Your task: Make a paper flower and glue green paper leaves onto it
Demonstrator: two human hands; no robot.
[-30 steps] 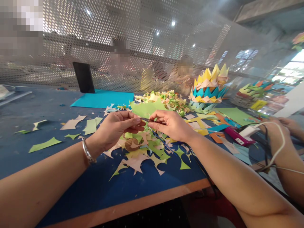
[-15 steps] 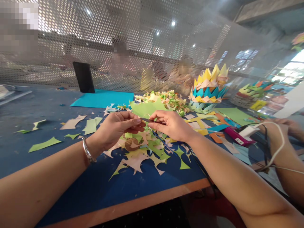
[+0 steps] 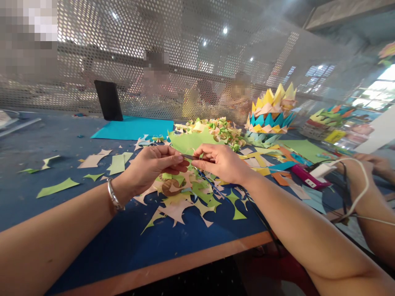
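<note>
My left hand [image 3: 162, 161], closed in a pinch above the middle of the table, wears a silver bracelet at the wrist. What sits between its fingertips is too small to make out. Facing it, my right hand [image 3: 217, 162] grips a thin dark pointed tool [image 3: 195, 158], which looks like tweezers, though its exact kind is unclear. The tool's tip reaches the left fingertips. Beneath both hands lies a heap of pink and green paper offcuts [image 3: 179, 207]. Just behind them a light green paper sheet [image 3: 194, 139] leans against a pile of small curled paper pieces [image 3: 220, 128].
A turquoise sheet [image 3: 135, 128] lies at the back beside a black upright panel [image 3: 108, 100]. Tiered folded-paper crowns [image 3: 271, 117] stand back right. A magenta power strip [image 3: 308, 176] with cables sits near another person's arm [image 3: 368, 201]. Paper scraps [image 3: 58, 188] lie to the left.
The dark tool shows a little more clearly between my hands, with a slight shift of the right fingers. Otherwise my hands hold their place. The other person's hand at right moved slightly.
</note>
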